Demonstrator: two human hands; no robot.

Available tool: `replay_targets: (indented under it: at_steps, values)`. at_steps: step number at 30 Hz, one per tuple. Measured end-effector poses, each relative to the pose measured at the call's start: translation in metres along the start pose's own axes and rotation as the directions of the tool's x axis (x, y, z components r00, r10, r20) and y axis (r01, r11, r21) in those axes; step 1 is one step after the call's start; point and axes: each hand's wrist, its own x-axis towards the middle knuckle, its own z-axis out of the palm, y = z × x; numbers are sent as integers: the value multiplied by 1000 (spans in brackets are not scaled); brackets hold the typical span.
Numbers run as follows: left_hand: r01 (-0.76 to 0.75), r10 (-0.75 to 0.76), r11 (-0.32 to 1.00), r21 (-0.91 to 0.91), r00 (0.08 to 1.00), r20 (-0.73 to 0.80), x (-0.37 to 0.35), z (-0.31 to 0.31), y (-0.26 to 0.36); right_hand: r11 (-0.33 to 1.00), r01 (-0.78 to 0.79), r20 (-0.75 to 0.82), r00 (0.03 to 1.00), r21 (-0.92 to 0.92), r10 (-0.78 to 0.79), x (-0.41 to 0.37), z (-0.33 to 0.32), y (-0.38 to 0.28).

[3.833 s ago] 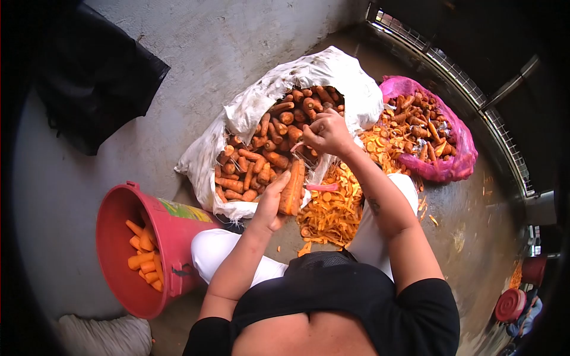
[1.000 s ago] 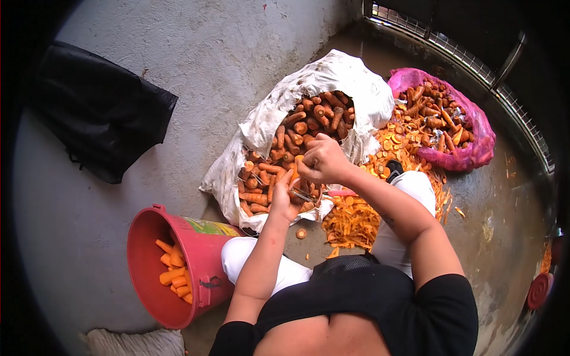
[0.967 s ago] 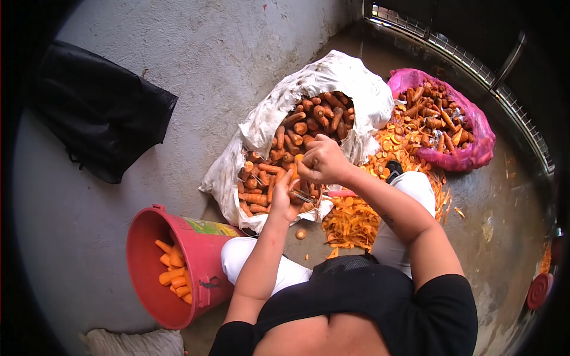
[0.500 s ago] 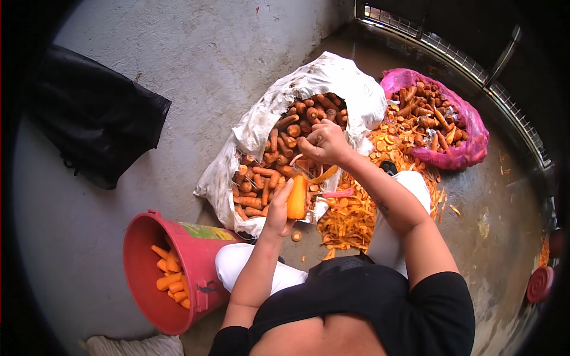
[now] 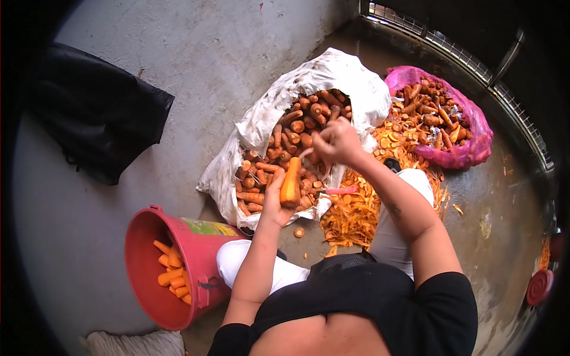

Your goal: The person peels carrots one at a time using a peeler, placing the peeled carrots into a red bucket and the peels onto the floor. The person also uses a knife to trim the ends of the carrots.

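Observation:
My left hand (image 5: 275,200) is wrapped around a partly peeled carrot (image 5: 290,185), held upright, with bright orange strips beside darker skin. Up and to the right, my right hand (image 5: 338,144) is closed on what looks like a peeler (image 5: 306,153); only a pale curved part shows, the rest hidden by the fingers. Below and behind both hands, a torn white sack (image 5: 252,132) lies open with many unpeeled carrots (image 5: 291,137) inside. A heap of carrot peelings (image 5: 350,221) covers the floor right of the sack, with a pink strip-like object (image 5: 341,191) at its edge.
A red bucket (image 5: 199,261), tilted at my left knee, holds peeled carrots (image 5: 170,276). Beyond the peelings sits a pink mesh bag (image 5: 475,142) of carrots and scraps. Black cloth (image 5: 107,113) hangs on the left wall. A red round lid (image 5: 540,287) is far right.
The carrot has turned in my left hand, showing darker skin, and its top has tilted slightly. My right hand has moved a little right and down; the loose peel strip has left the carrot.

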Motion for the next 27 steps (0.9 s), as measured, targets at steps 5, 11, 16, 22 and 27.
replay_targets:
  at_steps: [5, 11, 16, 22, 27]
  values:
    - [78, -94, 993, -93, 979, -182, 18, -8, -11, 971, 218, 60, 972, 102, -225, -16, 13, -40]
    - [37, -43, 999, -36, 978, -204, 9, 19, -16, 962, 253, 39, 965, 102, -258, -18, 26, -30]
    - [1, 6, 999, 37, 983, -183, -3, 38, -12, 959, 207, 26, 976, 193, -216, -11, 24, -29]
    - [-25, 22, 984, 174, 1000, 18, -18, 33, -17, 998, 48, -72, 996, 44, -45, 12, 10, 12]
    - [-16, 11, 977, 214, 1000, 25, -20, 34, -16, 994, 69, -127, 989, -87, -80, 13, 10, 19]
